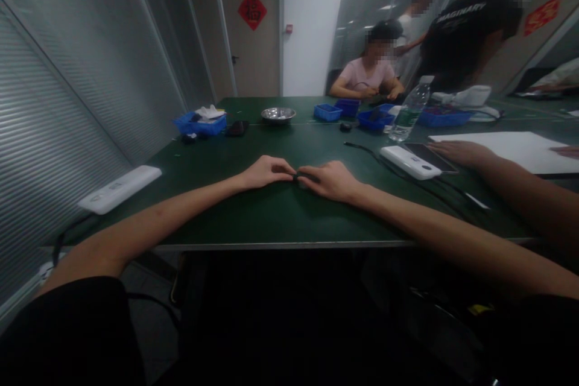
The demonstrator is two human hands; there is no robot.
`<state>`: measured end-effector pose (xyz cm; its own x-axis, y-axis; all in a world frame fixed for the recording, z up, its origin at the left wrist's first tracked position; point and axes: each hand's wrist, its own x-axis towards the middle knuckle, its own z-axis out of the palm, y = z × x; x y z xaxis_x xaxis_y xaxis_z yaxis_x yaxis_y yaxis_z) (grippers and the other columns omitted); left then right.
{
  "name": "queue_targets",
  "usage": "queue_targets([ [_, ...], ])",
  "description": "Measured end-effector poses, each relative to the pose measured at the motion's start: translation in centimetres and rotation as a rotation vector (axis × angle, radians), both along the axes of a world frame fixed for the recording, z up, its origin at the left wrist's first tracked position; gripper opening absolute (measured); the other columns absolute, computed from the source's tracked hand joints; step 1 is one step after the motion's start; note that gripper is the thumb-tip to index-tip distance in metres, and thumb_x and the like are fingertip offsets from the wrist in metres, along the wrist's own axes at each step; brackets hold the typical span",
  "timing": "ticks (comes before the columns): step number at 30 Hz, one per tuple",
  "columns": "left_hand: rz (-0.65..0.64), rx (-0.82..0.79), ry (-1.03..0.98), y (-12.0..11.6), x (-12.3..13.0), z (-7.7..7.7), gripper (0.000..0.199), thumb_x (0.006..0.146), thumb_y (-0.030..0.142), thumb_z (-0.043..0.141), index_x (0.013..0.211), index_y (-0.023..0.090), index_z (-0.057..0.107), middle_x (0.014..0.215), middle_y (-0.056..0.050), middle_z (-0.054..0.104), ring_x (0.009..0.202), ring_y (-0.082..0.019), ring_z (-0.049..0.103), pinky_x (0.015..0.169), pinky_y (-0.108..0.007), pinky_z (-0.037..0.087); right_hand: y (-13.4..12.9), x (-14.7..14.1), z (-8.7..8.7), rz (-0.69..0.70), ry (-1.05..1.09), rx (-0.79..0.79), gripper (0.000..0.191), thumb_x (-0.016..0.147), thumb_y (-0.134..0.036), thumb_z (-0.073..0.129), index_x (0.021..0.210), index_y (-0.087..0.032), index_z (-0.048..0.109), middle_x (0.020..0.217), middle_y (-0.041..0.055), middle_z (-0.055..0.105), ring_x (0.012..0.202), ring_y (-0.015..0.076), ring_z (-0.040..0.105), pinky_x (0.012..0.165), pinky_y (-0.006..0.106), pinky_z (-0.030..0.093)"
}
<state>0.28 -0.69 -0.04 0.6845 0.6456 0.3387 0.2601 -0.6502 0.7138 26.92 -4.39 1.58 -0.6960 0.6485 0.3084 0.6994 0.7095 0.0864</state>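
Over the middle of the dark green table [253, 217], my two hands meet fingertip to fingertip. My left hand [266, 172] comes in from the left, thumb and fingers closed in a pinch. From the other side my right hand [332, 181] is pinched too, its fingertips nearly touching the left ones. A small dark piece [295, 177] shows between the fingertips; it is too small and blurred to tell its kind. Both hands appear to grip it, close to the tabletop.
A metal bowl [278, 116], blue baskets [201, 125], a phone [237, 128] and a bottle [411, 110] stand farther back. White power banks [120, 189] with cables lie at both sides. At right, another person's hand [465, 154] rests on white paper [506, 148]. More people are behind.
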Motion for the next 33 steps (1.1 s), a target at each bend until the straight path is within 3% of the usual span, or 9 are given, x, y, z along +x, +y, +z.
queue_targets([
  [22, -0.007, 0.074, 0.034, 0.1, -0.5, 0.5, 0.024, 0.091, 0.037, 0.076, 0.107, 0.021, 0.083, 0.108, -0.01, 0.078, 0.101, -0.022, 0.071, 0.092, -0.037, 0.054, 0.5, 2.0, 0.2, 0.095, 0.128, -0.066, 0.052, 0.103, -0.052, 0.046, 0.127, -0.018, 0.078, 0.086, 0.0102, 0.08, 0.066, 0.0191, 0.069, 0.067, 0.028, 0.043],
  [33, -0.019, 0.079, 0.029, 0.0, -0.5, 0.5, 0.026, 0.092, 0.037, 0.075, 0.109, 0.019, 0.082, 0.111, -0.01, 0.078, 0.103, -0.022, 0.072, 0.094, -0.036, 0.053, 0.7, 2.6, 0.0, 0.146, 0.144, -0.062, 0.048, 0.103, -0.05, 0.049, 0.121, -0.018, 0.08, 0.077, 0.0087, 0.079, 0.055, 0.0157, 0.062, 0.06, 0.028, 0.038],
])
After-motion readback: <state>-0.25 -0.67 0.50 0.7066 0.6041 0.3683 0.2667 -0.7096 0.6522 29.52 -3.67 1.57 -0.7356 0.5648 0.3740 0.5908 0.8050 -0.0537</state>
